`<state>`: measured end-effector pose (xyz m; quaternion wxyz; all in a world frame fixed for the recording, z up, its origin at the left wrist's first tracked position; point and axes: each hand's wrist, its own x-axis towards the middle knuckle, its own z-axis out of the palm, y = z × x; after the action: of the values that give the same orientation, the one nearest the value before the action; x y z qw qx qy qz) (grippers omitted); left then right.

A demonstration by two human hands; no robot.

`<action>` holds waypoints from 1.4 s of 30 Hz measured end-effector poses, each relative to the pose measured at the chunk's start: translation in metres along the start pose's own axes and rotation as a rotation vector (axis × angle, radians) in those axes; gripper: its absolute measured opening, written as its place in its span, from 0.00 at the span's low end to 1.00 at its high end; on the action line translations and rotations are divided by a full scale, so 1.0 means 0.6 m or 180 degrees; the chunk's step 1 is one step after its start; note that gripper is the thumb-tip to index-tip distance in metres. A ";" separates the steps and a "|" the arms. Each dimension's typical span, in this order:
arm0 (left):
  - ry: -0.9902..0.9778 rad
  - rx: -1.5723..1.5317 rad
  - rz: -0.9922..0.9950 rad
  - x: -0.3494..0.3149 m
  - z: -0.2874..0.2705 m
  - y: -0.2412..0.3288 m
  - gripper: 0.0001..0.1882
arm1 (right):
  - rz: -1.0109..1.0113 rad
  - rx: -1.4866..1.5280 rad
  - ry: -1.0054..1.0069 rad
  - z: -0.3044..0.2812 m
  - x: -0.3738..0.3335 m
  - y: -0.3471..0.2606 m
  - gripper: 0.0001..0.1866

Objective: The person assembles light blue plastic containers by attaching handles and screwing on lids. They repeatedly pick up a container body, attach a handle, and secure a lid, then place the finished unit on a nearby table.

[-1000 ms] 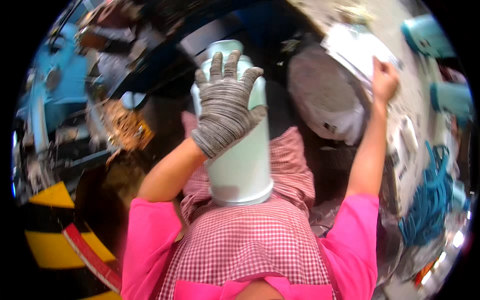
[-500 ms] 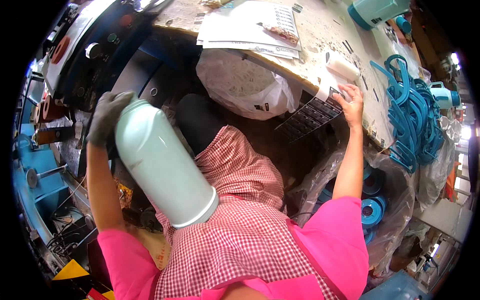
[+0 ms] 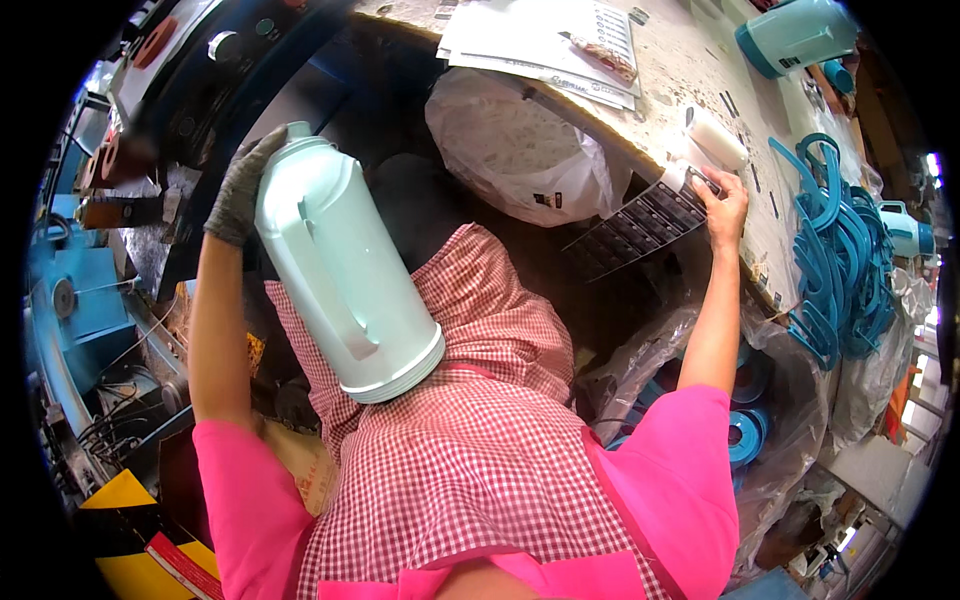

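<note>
My left hand (image 3: pixel 243 190), in a dark grey glove, grips the neck end of a pale mint-green plastic jug body (image 3: pixel 375 255). It lies slanted over my lap, its ribbed white-green base resting on my checked apron (image 3: pixel 450 450). A long moulded ridge, like a handle strip, shows on the side facing up. At the table's edge my bare right hand (image 3: pixel 725 208) pinches a strip of black labels (image 3: pixel 640 230) between thumb and fingers. The strip hangs down past the edge, and its upper end runs toward a white roll (image 3: pixel 716 137) on the tabletop.
Papers (image 3: pixel 540 45) lie on the worn table (image 3: pixel 680 60). Below hangs a white plastic bag (image 3: pixel 520 150). Blue handles (image 3: pixel 840 250) are heaped at the right, and a bag holds round blue parts (image 3: pixel 745 435). A teal-based jug (image 3: pixel 800 40) stands far right; machinery (image 3: pixel 80 300) is at left.
The jug body has turned about its length, bringing its ridged side into view. My right hand keeps its pinch on the label strip. The whole view has shifted slightly.
</note>
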<state>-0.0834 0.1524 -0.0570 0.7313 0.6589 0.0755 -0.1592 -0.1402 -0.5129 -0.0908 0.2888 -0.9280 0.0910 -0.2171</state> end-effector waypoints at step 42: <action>-0.0308 -0.0931 -0.0277 0.007 -0.013 -0.064 0.23 | -0.1252 0.1724 -0.2776 0.192 -0.335 -0.521 0.23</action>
<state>-0.0913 0.1563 -0.0951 0.8147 0.5330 0.0910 -0.2095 -0.2528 -0.1413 -0.0668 0.4823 -0.8239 -0.2713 0.1221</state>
